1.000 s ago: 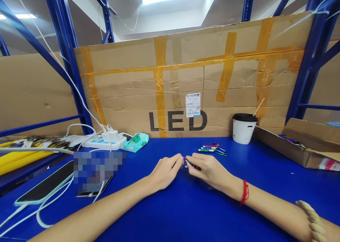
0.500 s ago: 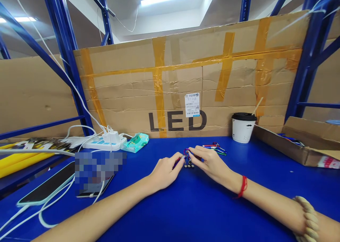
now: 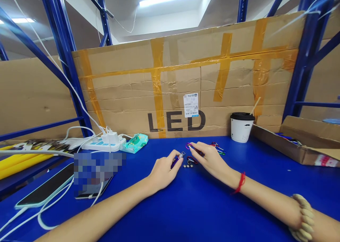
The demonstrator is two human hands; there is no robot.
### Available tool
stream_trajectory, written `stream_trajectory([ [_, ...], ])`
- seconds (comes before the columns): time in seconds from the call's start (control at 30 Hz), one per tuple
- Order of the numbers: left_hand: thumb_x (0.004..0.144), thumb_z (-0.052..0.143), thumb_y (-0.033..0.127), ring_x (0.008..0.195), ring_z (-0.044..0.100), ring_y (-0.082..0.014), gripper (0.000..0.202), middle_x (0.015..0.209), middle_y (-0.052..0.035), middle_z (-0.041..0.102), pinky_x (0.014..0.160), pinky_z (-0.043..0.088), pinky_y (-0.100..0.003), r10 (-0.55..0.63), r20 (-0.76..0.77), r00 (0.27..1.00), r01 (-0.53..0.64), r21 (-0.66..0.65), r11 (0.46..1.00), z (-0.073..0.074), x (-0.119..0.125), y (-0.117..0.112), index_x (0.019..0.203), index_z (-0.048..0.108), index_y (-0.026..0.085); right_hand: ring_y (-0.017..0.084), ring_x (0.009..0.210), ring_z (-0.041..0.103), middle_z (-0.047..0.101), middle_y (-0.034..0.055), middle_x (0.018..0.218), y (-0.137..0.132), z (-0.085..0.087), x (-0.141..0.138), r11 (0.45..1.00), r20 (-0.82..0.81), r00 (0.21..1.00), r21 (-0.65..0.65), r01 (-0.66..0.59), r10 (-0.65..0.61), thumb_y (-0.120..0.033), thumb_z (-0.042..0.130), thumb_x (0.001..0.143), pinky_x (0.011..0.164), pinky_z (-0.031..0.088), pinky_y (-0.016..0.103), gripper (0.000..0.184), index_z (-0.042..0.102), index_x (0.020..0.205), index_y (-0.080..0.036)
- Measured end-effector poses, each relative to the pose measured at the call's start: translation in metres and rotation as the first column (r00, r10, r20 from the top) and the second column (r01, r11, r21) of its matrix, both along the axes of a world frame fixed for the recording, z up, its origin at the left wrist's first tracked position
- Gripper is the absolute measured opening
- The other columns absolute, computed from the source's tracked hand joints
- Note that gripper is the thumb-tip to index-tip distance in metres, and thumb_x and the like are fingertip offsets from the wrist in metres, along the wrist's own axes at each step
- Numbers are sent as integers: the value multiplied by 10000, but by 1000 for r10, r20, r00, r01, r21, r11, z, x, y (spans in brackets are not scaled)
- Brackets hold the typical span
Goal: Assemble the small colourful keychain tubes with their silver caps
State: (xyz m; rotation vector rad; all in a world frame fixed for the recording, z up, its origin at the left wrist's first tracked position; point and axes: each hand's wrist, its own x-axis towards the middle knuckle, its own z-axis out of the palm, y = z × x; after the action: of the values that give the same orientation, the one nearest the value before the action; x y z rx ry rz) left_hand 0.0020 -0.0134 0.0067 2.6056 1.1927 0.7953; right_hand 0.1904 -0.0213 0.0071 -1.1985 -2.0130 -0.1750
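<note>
My left hand (image 3: 164, 170) rests on the blue table (image 3: 186, 206) with its fingers pinched round a small purple keychain flashlight body (image 3: 177, 158), silver end pointing right. My right hand (image 3: 209, 158) is closed on the flashlight's end piece with a purple clip ring (image 3: 189, 146), held a little apart from the body. Three small button batteries (image 3: 188, 166) lie on the table between the hands, next to a red clip (image 3: 191, 160). Several more coloured keychain flashlights (image 3: 219, 148) lie just beyond my right hand.
A taped cardboard sheet marked LED (image 3: 186, 89) walls the back. A lidded paper cup (image 3: 241, 127) stands at right beside an open cardboard box (image 3: 300, 142). At left are a power strip (image 3: 102, 142), tissue pack (image 3: 135, 142), phones (image 3: 45, 189) and white cables.
The flashlight, held together one second ago, has come apart. My right hand moved away and back with the clip end. Three batteries now lie on the table.
</note>
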Motion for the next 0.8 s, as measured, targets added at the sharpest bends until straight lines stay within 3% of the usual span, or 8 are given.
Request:
stream_trajectory([
  [0.1,905,274,420,513,514,-150,255,533,63,481,515,290,-220,85,34,996,-84,-27,996,1,0,1,952,467,261,181,728,584,607,69,812,7,-3,11,983,131,982,-101,153,-139,-278,362,915,661,431,281,276,593,990,-148],
  [0.2,898,293,407,511,499,-142,239,544,62,485,511,280,-220,83,31,996,-82,-22,996,1,0,1,939,478,261,220,863,603,618,113,944,9,-6,16,936,279,929,-181,301,-245,-257,356,917,711,444,297,310,568,1099,-125],
  [0.37,884,332,383,522,496,-129,229,593,51,527,516,291,-224,81,24,996,-81,15,997,-1,1,0,919,514,249,213,814,615,625,98,890,4,-5,14,920,381,892,-199,338,-245,-315,369,909,661,447,279,329,654,967,-164],
  [0.47,880,345,381,533,511,-127,233,594,48,541,518,307,-224,70,24,997,-71,42,997,-1,2,0,908,530,242,197,792,601,620,82,878,2,-2,10,953,259,949,-196,232,-178,-359,394,897,648,438,276,334,682,908,-190],
  [0.57,873,369,380,547,532,-127,225,594,51,555,517,319,-222,47,12,999,-48,82,996,-2,1,0,895,541,237,170,759,583,636,48,838,-1,2,4,970,-39,999,-243,-18,9,-411,414,883,667,438,276,344,687,883,-203],
  [0.67,870,393,381,568,560,-133,219,607,47,582,525,340,-219,28,-20,999,-25,121,992,-3,0,0,906,552,235,135,638,557,646,27,771,-4,4,-5,920,-310,940,-310,-241,142,-439,463,848,598,440,259,344,690,866,-181],
  [0.8,884,397,380,669,616,-154,239,748,23,666,587,390,-225,-22,-21,1000,25,149,989,-4,-1,1,978,569,244,123,587,540,641,30,726,-7,3,-10,893,-437,887,-324,-312,151,-411,531,802,546,429,248,309,699,820,-152],
])
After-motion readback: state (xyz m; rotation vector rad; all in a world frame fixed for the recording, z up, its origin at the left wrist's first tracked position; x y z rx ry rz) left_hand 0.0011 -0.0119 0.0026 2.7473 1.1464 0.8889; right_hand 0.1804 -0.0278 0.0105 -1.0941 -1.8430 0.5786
